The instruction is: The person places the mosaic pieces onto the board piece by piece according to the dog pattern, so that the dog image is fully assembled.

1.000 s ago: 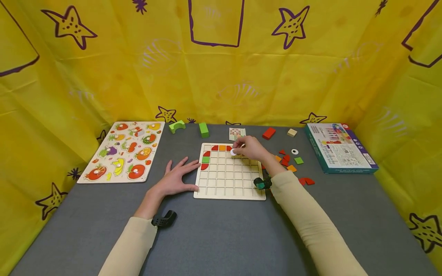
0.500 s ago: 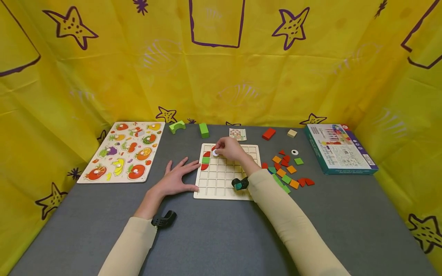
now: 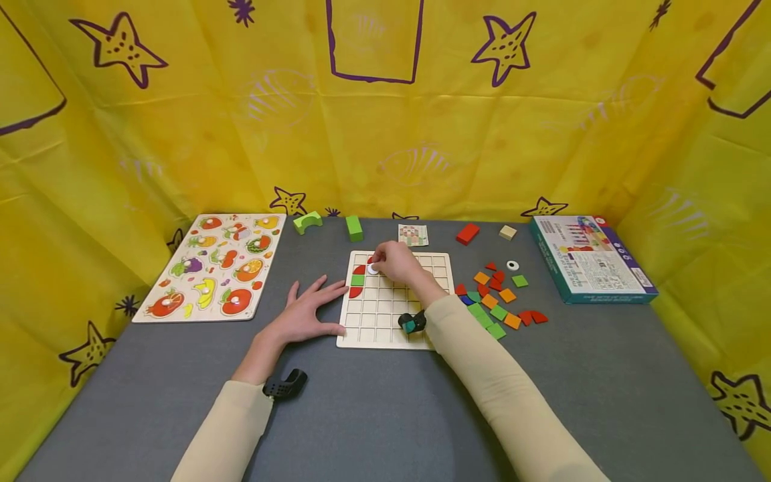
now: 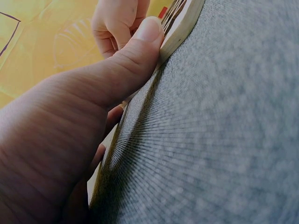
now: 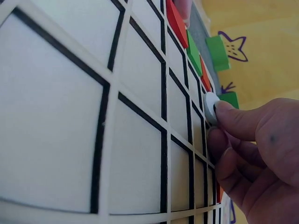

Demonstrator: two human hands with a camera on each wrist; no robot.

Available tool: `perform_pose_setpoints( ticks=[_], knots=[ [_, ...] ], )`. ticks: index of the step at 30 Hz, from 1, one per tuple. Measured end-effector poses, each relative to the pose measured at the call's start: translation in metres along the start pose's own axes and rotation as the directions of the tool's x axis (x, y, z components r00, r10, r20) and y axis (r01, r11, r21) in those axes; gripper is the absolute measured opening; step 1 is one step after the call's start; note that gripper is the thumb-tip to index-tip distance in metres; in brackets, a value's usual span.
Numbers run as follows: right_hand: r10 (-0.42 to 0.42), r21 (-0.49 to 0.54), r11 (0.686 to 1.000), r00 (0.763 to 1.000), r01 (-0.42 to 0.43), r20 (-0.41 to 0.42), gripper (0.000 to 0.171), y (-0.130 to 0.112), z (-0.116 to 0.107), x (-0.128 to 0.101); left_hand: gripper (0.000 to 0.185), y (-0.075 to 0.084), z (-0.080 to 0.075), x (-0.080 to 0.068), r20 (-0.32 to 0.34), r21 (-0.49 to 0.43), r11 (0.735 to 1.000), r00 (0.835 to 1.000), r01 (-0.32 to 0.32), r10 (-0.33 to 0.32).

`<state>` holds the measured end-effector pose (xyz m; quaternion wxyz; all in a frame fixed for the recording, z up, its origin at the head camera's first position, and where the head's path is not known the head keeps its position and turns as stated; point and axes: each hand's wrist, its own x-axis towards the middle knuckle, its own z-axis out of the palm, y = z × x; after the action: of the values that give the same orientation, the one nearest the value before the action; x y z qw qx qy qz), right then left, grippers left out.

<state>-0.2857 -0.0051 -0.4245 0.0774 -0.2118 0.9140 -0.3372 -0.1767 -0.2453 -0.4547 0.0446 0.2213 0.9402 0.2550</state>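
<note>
Resting on the grey table [image 3: 373, 408], the wooden grid board [image 3: 394, 314] is braced at its left edge by the flat, open-fingered left hand [image 3: 307, 311]. A white round piece [image 3: 373, 269] is pinched by the right hand [image 3: 399, 262] over the board's top-left cells.

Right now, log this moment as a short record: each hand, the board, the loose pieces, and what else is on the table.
left hand: flat on the grey table, thumb against the left edge of the grid board
right hand: pinches a white round piece over the board's upper-left cells
board contents: red and green pieces down the left column
loose pieces: scattered right of the board
elsewhere: fruit puzzle far left, game box far right
</note>
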Motion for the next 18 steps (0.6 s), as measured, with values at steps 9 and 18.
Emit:
perform_pose_setpoints(
  ticks=[9, 18],
  knots=[
    [-0.039, -0.053, 0.998, 0.999, 0.039, -0.003, 0.007, -0.001, 0.005, 0.0, 0.092, 0.0, 0.0, 0.0, 0.003, -0.009, 1.0, 1.0, 0.003, -0.003],
    [-0.037, -0.005, 0.999, 0.999, 0.037, -0.009, 0.009, -0.001, -0.005, -0.004, 0.091, 0.0, 0.0, 0.001, 0.005, 0.003, 1.0, 1.0, 0.001, -0.001]
  ],
)
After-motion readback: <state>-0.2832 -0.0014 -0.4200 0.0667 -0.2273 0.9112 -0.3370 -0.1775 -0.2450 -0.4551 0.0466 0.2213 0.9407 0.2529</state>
